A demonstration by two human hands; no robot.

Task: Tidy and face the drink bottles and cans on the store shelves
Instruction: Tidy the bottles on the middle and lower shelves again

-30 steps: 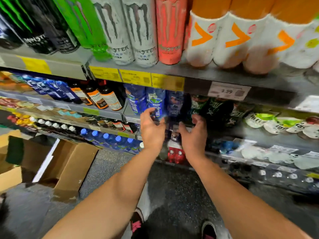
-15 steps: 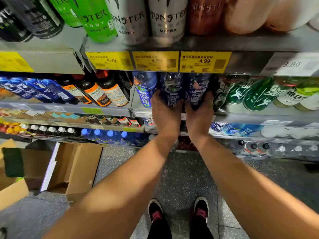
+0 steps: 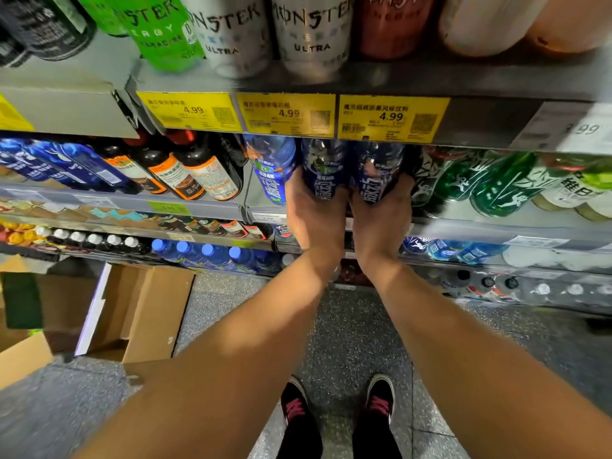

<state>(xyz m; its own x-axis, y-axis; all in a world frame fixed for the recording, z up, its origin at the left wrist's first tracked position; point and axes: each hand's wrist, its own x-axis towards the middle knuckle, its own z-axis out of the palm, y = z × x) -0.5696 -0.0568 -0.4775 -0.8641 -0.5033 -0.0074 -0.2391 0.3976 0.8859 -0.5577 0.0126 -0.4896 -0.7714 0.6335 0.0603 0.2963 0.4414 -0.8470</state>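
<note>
Both hands up at the second shelf, side by side. Left hand (image 3: 316,215) curled around the lower part of one dark blue bottle (image 3: 323,168); right hand (image 3: 381,217) curled likewise around its neighbour (image 3: 376,170), just to the right. Fingers mostly hidden behind the bottles, so cannot tell how tightly closed, but each palm pressed to its bottle. Bottles tilted, tops tucked under the shelf edge (image 3: 480,127) above the hands, labels facing out.

Likely step: seating this pair at the shelf front and squaring the labels. Best done by keeping the bottoms level, easing both forward together to the lip, then twisting each until the white lettering faces straight out. Worth minding the lighter blue bottle (image 3: 271,170) just left of the left hand and the green bottles (image 3: 490,183) just right of the right hand; tight rows, easy to knock askew.

Above the hands, yellow price tags (image 3: 288,114) on the shelf edge, and Monster cans (image 3: 311,31) standing higher still. Farther left, brown bottles (image 3: 198,170) with orange labels. Below the hands, lower shelves of small bottles, blue-capped ones (image 3: 205,253) among them. Down left, open cardboard boxes (image 3: 142,313) on a speckled grey floor (image 3: 347,332); dark shoes (image 3: 298,412) with pink laces directly beneath. Narrow aisle, dim under the shelves.
</note>
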